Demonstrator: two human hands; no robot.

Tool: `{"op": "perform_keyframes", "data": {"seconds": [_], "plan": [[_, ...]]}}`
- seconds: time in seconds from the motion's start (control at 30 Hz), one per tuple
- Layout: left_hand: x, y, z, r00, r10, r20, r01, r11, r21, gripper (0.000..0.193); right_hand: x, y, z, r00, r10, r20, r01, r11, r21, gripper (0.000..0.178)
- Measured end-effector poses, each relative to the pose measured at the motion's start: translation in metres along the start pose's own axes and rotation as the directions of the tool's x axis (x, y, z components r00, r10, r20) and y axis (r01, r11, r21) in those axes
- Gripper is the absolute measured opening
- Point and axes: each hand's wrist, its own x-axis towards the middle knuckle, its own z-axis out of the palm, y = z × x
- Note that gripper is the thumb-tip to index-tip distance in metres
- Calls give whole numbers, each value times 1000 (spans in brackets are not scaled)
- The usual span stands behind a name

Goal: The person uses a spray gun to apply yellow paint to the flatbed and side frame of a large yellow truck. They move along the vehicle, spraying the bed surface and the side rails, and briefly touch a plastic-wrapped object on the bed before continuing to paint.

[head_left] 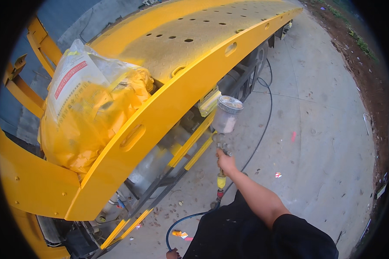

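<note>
Clenched right grip (226,162) on spray gun (223,146) handle, arm stretched out from lower right. Gun upright, cup (227,114) on top, nozzle toward yellow side rail (160,112) of truck bed (194,30), just right of it. Hose (263,116) runs from gun base, loops near over concrete floor (315,129), then far along truck. I see left hand (173,254) only as sliver at bottom edge, near hose; can't tell its grip. Paint-stained sack (90,112) sits on bed, left.

Outdoor daylight; pale concrete ground (315,129); a dirt strip (367,60) along its far edge.
</note>
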Motion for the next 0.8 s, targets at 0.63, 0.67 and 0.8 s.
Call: {"op": "perform_keyframes", "data": {"seconds": [0.63,0.67,0.8], "plan": [[-23,249,-59,883,-408,231,468,737,-488,35,130,-119,-81,1000,0,-2,0,1000,-15,18],[-24,240,-54,903,-363,229,429,778,-459,35,130,-119,-80,1000,-8,-5,8,999,-33,17],[-30,208,-30,862,-415,291,492,544,-680,31,121,-93,-85,995,77,71,-74,996,-43,16]]}}
